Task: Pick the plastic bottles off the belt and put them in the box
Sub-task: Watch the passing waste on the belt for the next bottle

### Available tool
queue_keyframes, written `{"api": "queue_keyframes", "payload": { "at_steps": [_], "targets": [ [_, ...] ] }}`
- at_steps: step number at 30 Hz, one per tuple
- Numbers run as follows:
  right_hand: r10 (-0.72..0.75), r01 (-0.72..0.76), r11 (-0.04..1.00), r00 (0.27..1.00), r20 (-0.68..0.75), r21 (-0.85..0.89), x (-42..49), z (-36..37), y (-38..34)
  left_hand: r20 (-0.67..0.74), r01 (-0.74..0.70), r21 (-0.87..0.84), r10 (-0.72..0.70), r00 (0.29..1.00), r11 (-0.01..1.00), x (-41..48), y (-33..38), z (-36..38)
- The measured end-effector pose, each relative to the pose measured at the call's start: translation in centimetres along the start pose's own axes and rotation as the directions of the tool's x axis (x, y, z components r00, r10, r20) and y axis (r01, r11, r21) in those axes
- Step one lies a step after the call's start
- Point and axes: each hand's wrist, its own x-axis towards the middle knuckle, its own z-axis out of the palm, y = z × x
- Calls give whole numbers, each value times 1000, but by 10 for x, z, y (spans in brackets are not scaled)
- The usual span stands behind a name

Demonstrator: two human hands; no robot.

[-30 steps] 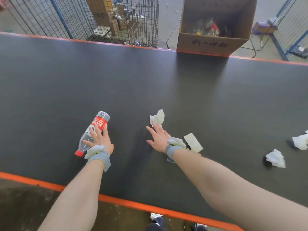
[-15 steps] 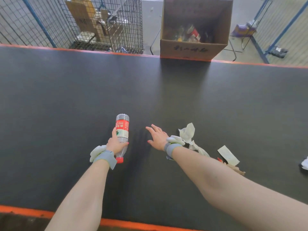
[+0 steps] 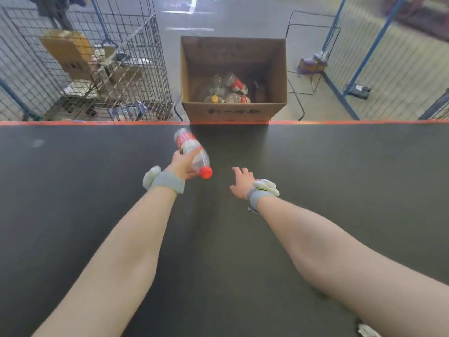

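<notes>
Bottles already lie in the box (image 3: 233, 110) beyond the belt (image 3: 340, 166). My left hand (image 3: 181, 164) grips one bottle (image 3: 192, 150) above the belt; my right hand (image 3: 240, 182) hangs loose-fingered, holding nothing. Next, I judge, carry it over the rim and let go.

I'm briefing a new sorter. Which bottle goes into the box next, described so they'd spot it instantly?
Above the black belt, in front of the cardboard box, the left hand grips a clear plastic bottle. Its red cap points back toward the person; unlike the others, it isn't in the box yet.

Clear red-capped bottle (image 3: 192, 152) tilted above belt (image 3: 73, 190), cap nearest; open box (image 3: 233, 110) beyond
</notes>
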Motion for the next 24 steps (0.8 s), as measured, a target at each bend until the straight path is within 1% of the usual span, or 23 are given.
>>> {"api": "queue_keyframes", "payload": {
  "at_steps": [2, 4, 6, 7, 9, 10, 11, 12, 13, 14, 15, 17, 22, 24],
  "targets": [
    [11, -8, 998, 998, -63, 58, 41, -22, 0, 83, -104, -53, 108, 991, 993, 40, 63, 27],
    [8, 1, 996, 995, -94, 90, 78, -35, 0, 158, -183, -54, 189, 969, 982, 69, 117, 56],
    [-6, 17, 995, 994, -113, 94, 105, -39, 0, 221, -141, -102, 160, 962, 985, 87, 142, 78],
    [-10, 21, 995, 994, -108, 97, 112, -38, -1, 256, -124, -82, 141, 956, 989, 93, 142, 85],
    [-30, 36, 997, 996, -82, 75, 112, -31, -2, 264, -114, 135, 75, 962, 984, 93, 118, 91],
    [-37, 41, 997, 998, -54, 63, 106, -24, -1, 251, -99, 276, 28, 968, 956, 93, 96, 89],
    [-41, 43, 998, 999, -29, 51, 99, -20, -1, 207, -72, 419, -18, 978, 905, 92, 76, 83],
    [-51, 52, 998, 999, -17, 36, 91, -17, -2, 155, -40, 554, -56, 986, 832, 90, 58, 74],
    [-54, 54, 998, 999, -4, 21, 80, -14, -3, 118, -17, 677, -87, 989, 736, 82, 41, 64],
    [-61, 61, 998, 998, 7, 16, 69, -11, -4, 87, 8, 771, -117, 989, 637, 72, 26, 54],
    [-65, 65, 998, 998, 17, 15, 56, -11, -7, 63, 26, 827, -137, 989, 562, 60, 13, 44],
    [-58, 58, 998, 997, 44, 5, 43, -7, -11, 35, 40, 875, -146, 989, 482, 39, -9, 35],
    [-83, 88, 995, 988, 131, -36, -22, 8, -19, 39, -44, 970, 26, 999, 239, -45, -52, 3],
    [-78, 90, 994, 982, 173, -62, -50, 22, -19, 41, -51, 984, 64, 997, 171, -70, -73, -13]
  ]
}}
